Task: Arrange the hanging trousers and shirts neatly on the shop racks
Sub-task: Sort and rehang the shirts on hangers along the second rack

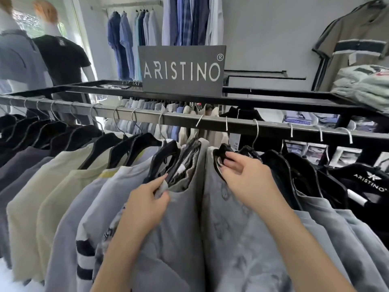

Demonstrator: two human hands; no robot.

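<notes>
Atop black rack [273,100], grey ARISTINO sign [182,70]

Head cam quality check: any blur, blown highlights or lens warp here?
Head view: fisheye warp bows the rail; mannequins top left are smeared; the window behind them is blown out; left hand pinching a shirt, right hand gripping a hanger, and the sign are sharp, evenly lit, no glare.
</notes>
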